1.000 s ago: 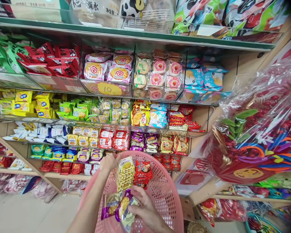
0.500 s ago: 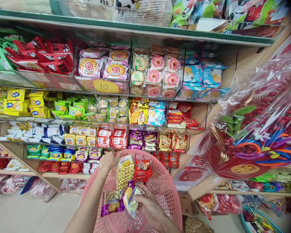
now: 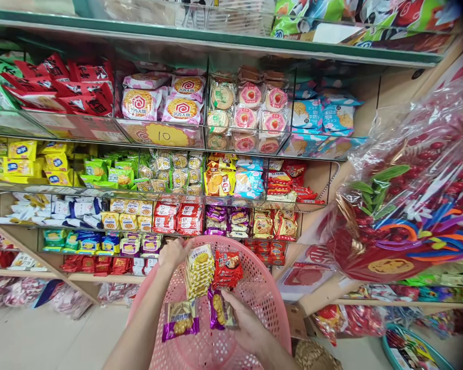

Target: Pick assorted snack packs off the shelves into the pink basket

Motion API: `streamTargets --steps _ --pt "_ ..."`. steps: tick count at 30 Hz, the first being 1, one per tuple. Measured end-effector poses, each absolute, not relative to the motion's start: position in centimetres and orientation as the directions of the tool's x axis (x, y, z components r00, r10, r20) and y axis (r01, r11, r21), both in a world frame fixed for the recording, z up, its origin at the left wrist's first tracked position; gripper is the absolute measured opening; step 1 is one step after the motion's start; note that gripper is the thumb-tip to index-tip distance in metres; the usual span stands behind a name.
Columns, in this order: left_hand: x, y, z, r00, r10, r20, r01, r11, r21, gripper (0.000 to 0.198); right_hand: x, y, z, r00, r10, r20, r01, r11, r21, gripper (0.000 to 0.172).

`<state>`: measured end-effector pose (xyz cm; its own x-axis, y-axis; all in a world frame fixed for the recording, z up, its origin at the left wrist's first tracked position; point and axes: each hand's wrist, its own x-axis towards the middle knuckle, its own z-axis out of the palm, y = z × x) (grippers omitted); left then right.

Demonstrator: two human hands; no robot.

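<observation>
My left hand [image 3: 175,253] is closed on the far left part of the rim of a pink perforated plastic basket [image 3: 268,272]. Low inside the basket, my right hand [image 3: 249,324] grips a purple-and-cream biscuit packet [image 3: 218,310] between thumb and fingers, which cover its right part. A matching biscuit packet [image 3: 180,321] lies flat to its left. Beyond them, a stack of yellow-and-white biscuit packets [image 3: 199,270] stands beside a pile of red snack packets [image 3: 227,268], both against the far side of the basket.
Tiered shelves with clear dividers hold wrapped snacks, such as purple packets [image 3: 216,221] and red-and-white packets [image 3: 190,218]. At right hangs a plastic-wrapped red decoration [image 3: 393,257]. A teal basket [image 3: 389,349] and a woven item [image 3: 316,357] sit low at right.
The purple-and-cream packet in my right hand has turned and shifted right, apart from the matching packet that lies in the basket. My left hand has stayed on the rim.
</observation>
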<state>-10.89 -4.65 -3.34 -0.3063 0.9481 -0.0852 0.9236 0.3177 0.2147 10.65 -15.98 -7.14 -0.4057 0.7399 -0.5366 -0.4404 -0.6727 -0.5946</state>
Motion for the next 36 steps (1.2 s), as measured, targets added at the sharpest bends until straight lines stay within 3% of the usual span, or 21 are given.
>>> streamTargets --steps 3,8,11,17,24,32,36 --pt "-10.9 -4.6 -3.4 -0.313 0.946 -0.085 0.922 0.324 0.213 0.069 11.4 -15.1 -6.3 -0.492 0.699 -0.519 -0.320 -0.700 -0.639 0.029" --pt "-10.7 -4.7 -3.0 -0.310 0.948 -0.075 0.923 0.319 0.214 0.070 12.3 -13.3 -3.6 -0.584 0.739 -0.336 -0.253 -0.560 -0.789 0.043" --pt "-10.7 -4.7 -2.9 -0.311 0.948 -0.067 0.924 0.318 0.213 0.070 12.4 -12.6 -2.6 -0.590 0.743 -0.316 -0.222 -0.525 -0.822 0.039" --pt "-10.9 -4.8 -3.0 -0.328 0.942 -0.069 0.919 0.335 0.209 0.069 12.2 -12.4 -3.6 -0.630 0.691 -0.354 -0.206 -0.588 -0.782 0.023" --pt "-10.7 -4.9 -3.1 -0.344 0.937 -0.064 0.912 0.350 0.213 0.070 12.0 -12.9 -5.3 -0.659 0.582 -0.477 -0.119 -0.707 -0.697 0.036" --pt "-10.5 -4.7 -3.1 -0.334 0.941 -0.062 0.915 0.339 0.217 0.068 7.4 -12.2 -7.9 -0.612 0.644 -0.459 0.177 -0.454 -0.873 0.040" --pt "-10.5 -4.6 -3.3 -0.322 0.945 -0.060 0.918 0.327 0.223 0.071 4.5 -10.7 -8.8 -0.644 0.597 -0.479 0.311 -0.367 -0.877 0.039"
